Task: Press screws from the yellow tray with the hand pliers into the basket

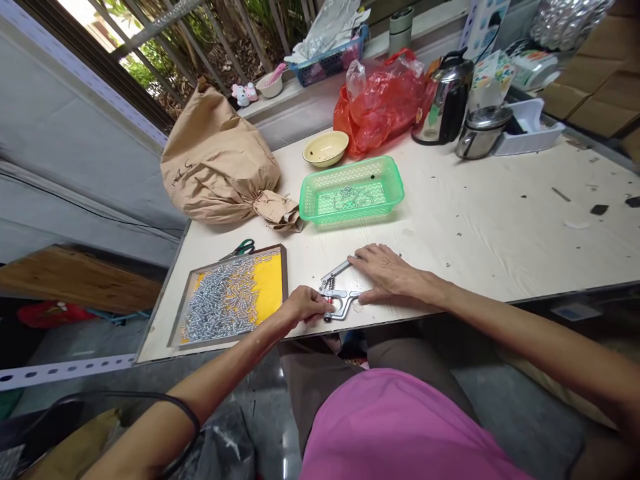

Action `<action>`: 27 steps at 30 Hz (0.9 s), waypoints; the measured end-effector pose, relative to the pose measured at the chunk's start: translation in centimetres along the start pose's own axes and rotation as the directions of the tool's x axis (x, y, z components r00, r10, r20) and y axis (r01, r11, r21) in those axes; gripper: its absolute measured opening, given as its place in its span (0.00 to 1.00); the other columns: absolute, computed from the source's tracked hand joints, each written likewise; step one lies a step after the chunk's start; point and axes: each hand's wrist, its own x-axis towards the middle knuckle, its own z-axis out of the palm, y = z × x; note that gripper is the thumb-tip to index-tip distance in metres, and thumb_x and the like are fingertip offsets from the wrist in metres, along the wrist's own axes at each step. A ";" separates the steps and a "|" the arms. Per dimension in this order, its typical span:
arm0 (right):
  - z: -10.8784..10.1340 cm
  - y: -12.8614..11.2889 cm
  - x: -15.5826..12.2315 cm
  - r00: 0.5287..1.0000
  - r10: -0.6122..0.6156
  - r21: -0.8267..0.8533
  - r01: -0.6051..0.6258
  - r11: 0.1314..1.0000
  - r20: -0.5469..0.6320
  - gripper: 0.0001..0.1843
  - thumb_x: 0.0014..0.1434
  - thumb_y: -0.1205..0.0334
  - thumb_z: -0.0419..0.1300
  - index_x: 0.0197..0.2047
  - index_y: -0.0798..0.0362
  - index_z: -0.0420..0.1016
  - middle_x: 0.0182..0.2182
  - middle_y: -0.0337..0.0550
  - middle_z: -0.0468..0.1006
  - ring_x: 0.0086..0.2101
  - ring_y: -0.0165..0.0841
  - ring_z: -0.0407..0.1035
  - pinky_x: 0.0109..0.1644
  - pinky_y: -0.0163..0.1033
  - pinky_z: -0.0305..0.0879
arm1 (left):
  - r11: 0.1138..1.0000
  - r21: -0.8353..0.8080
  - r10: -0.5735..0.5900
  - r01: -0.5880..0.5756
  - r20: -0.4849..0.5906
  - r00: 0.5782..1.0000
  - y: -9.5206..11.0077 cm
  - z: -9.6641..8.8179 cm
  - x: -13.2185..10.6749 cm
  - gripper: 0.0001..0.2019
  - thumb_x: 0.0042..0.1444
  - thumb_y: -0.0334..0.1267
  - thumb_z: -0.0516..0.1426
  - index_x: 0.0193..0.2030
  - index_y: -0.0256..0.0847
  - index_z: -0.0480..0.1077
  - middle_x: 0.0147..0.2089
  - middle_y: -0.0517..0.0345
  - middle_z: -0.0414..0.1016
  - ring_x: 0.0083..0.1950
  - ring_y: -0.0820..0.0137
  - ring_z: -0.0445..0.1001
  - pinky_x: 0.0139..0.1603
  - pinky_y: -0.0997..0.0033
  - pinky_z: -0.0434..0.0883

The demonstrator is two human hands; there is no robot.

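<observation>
A grey metal hand-press pliers (342, 294) with a spring and a C-shaped jaw lies at the table's front edge. My right hand (387, 272) is on its handles, fingers over the raised lever and thumb by the lower handle. At the jaw, my left hand (304, 305) has its fingers pinched together beside a small red part; what they hold is too small to make out. Left of that hand, many small silvery metal pieces (220, 300) lie in a shallow tray (285, 277) with a yellow bottom.
Behind the pliers stands a green plastic basket (353, 217) with some metal pieces inside. Scissors (244, 247) lie behind the tray. A brown paper bag (220, 167), yellow bowl (325, 148), red plastic bag (380, 100), kettle (447, 100) and steel pot (481, 137) stand farther back.
</observation>
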 end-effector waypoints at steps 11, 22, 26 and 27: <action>-0.3 -0.9 -0.9 0.998 0.019 -0.018 -0.020 1.000 -0.055 0.25 0.54 0.46 0.62 0.49 0.54 0.69 0.45 0.52 0.72 0.46 0.45 0.61 0.48 0.47 0.51 | 0.995 -0.086 -0.043 0.040 -0.033 0.999 0.0 0.5 -0.7 0.21 0.39 0.55 0.64 0.18 0.37 0.67 0.14 0.65 0.61 0.16 0.80 0.55 0.19 0.76 0.52; 0.4 -0.9 -1.4 0.993 0.041 0.018 -0.040 0.999 -0.106 0.26 0.53 0.47 0.63 0.50 0.55 0.68 0.46 0.53 0.72 0.48 0.45 0.61 0.53 0.49 0.48 | 0.987 -0.146 -0.070 0.067 -0.019 0.997 0.0 0.6 -1.1 0.24 0.36 0.58 0.64 0.20 0.36 0.67 0.15 0.65 0.62 0.17 0.79 0.58 0.20 0.75 0.56; 0.8 -0.7 -1.3 0.992 0.027 0.024 -0.024 0.999 -0.120 0.25 0.54 0.49 0.62 0.50 0.55 0.68 0.45 0.52 0.73 0.47 0.45 0.62 0.53 0.50 0.47 | 0.985 -0.157 -0.081 0.075 -0.030 0.996 0.2 0.8 -1.2 0.23 0.39 0.58 0.64 0.20 0.37 0.66 0.15 0.66 0.62 0.17 0.79 0.58 0.21 0.75 0.56; 0.9 -0.7 -1.3 0.992 0.023 0.025 -0.021 0.999 -0.122 0.24 0.55 0.49 0.62 0.50 0.55 0.68 0.45 0.52 0.73 0.47 0.45 0.62 0.52 0.50 0.47 | 0.985 -0.155 -0.083 0.077 -0.028 0.996 0.1 0.8 -1.3 0.23 0.40 0.57 0.63 0.20 0.37 0.65 0.15 0.66 0.62 0.17 0.79 0.58 0.21 0.75 0.56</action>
